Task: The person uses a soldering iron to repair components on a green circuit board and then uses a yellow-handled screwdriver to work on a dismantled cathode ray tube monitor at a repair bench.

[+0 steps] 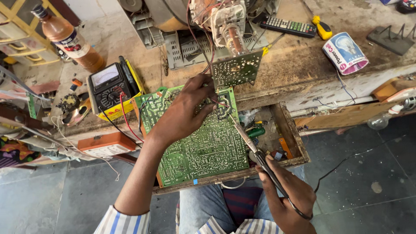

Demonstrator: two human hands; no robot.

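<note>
While your left hand (186,110) presses down with curled fingers on the green circuit board (197,145), your right hand (288,195) wraps around a soldering iron (251,147) — its tip touches the board near your left fingertips. That board lies tilted across an open wooden drawer (288,130). Just left sits an analog multimeter (108,84) — behind it, a brown bottle (69,39); a remote control (288,27) lies farther back.

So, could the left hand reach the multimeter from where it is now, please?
Probably yes. The left hand rests on the green circuit board, and the multimeter sits just beyond the board's left edge on the bench. Only its red lead lies between; nothing blocks the way.
</note>
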